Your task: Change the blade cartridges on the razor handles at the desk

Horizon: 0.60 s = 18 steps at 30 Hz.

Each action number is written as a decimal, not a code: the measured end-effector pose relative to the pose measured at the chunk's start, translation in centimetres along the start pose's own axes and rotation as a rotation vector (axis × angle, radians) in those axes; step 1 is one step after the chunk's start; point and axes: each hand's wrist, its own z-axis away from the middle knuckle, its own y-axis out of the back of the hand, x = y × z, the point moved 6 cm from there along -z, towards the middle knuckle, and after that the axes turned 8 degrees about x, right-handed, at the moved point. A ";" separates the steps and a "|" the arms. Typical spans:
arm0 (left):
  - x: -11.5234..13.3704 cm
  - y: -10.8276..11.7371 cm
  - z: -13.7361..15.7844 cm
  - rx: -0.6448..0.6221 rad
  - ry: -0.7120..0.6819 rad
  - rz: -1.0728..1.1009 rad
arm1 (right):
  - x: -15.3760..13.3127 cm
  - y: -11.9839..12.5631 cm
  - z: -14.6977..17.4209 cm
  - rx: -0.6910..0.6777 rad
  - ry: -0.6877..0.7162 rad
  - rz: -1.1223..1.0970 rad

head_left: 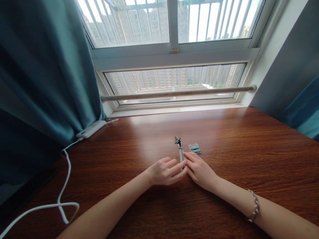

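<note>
A razor [181, 153] with a pale silver handle and a dark, green-edged head stands roughly upright in the middle of the table. My left hand [166, 171] comes from the left, its fingers closed about the lower handle. From the right, my right hand [199, 168] presses its fingertips against the same part of the handle. The handle's bottom end is hidden behind my fingers. Just beyond my right hand lies a small clear case of blade cartridges [194, 148], flat on the wood.
The brown wooden table [249, 142] reaches to the window sill. A white power strip [91, 129] lies at the far left by the blue curtain [50, 66], its white cable [66, 179] looping down the left side. A metal bar [174, 94] crosses the window.
</note>
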 end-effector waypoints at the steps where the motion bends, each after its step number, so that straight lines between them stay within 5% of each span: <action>1: 0.0 -0.1 0.0 -0.008 0.004 0.002 | 0.1 0.0 0.0 0.009 -0.014 -0.002; 9: -0.1 -0.7 0.3 -0.086 -0.002 0.018 | 0.6 0.1 0.1 0.089 -0.102 -0.025; 14: 0.5 -0.5 -0.1 -0.114 -0.063 0.054 | 1.6 0.9 0.0 0.188 -0.384 -0.488; 18: 1.1 -0.1 -0.7 -0.145 -0.104 0.086 | 1.7 0.2 0.0 0.129 -0.511 -0.687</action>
